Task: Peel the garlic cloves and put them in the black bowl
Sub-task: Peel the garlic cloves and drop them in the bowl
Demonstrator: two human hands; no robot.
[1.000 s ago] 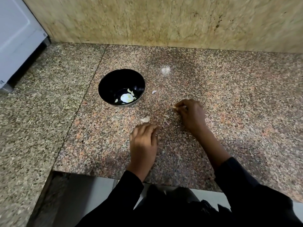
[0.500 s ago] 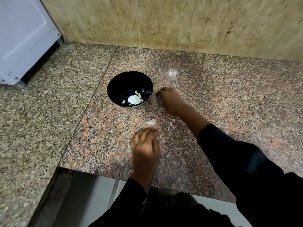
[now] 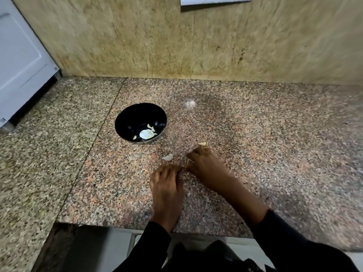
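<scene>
The black bowl (image 3: 125,122) stands on the granite counter and holds a few peeled garlic cloves (image 3: 150,127). My right hand (image 3: 204,165) lies right of and nearer than the bowl, fingers curled. A pale garlic clove (image 3: 202,143) sticks out at its fingertips and looks pinched. My left hand (image 3: 167,181) rests on the counter just beside it, fingers curled down, and what lies under them is hidden. Another garlic piece (image 3: 167,157) lies loose between the bowl and my hands. Thin skin scraps (image 3: 189,161) sit between the two hands.
A white appliance (image 3: 21,61) stands at the far left against the tiled wall (image 3: 176,46). The counter's front edge (image 3: 147,228) runs just below my wrists. A pale smudge (image 3: 189,104) marks the counter behind the bowl.
My right hand has drawn back from beside the bowl to a spot next to my left hand, and a clove now shows at its fingertips. The left hand has barely moved.
</scene>
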